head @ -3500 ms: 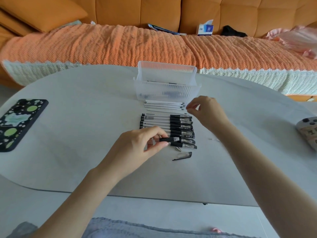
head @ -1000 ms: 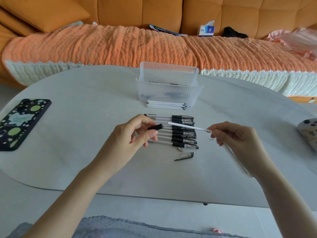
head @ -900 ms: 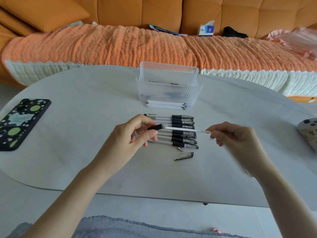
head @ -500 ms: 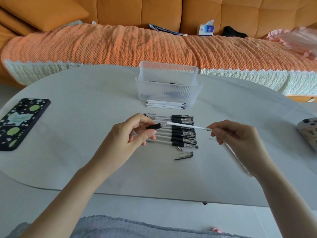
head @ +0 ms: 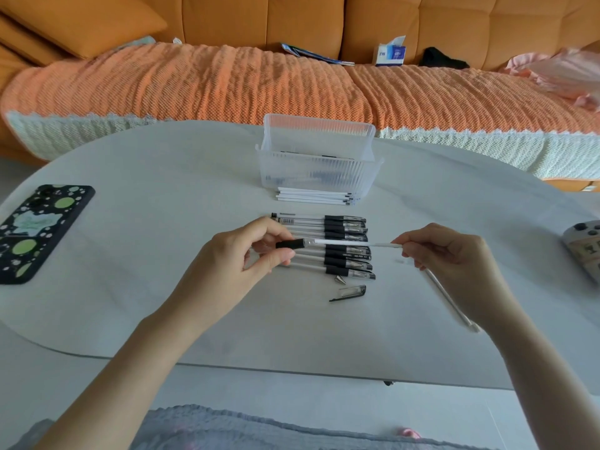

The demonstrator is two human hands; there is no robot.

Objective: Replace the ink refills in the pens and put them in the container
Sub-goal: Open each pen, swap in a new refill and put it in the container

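The right hand (head: 454, 254) pinches the far right end of a white refill (head: 344, 251) between thumb and fingertips, the other fingers curled. The left hand (head: 233, 258) grips an open pen barrel (head: 289, 244) by its black rubber sleeve, thumb below and fingers above. The refill's left end sits in the mouth of that barrel, so the two make one line, held just above the table (head: 162, 177). That line is what the next move turns on: the long axis runs left to right, tilted slightly down toward the right, with the barrel mouth directly left of the right hand's pinch. Any slide in or out has to go straight along it, and the right hand looks best placed to do the sliding while the left steadies. A second thin pale rod (head: 448, 297) is tucked under the right hand and slants down toward the table's near edge; whether it is a spent refill I cannot tell. Under the held pen lies a row of pens (head: 344, 219), parallel, with their black sleeves to the right. Just in front of the row are a small metal tip (head: 340, 279) and a loose cap (head: 349, 292). Behind it, a stack of white refills (head: 315, 196) touches the ribbed clear container (head: 318, 170), which holds some dark shapes that are probably pens. A phone (head: 35, 232) lies far left and a remote (head: 584, 248) at the right edge. Beyond is an orange sofa (head: 259, 14) with a knitted throw (head: 227, 82) and a tissue box (head: 391, 55).
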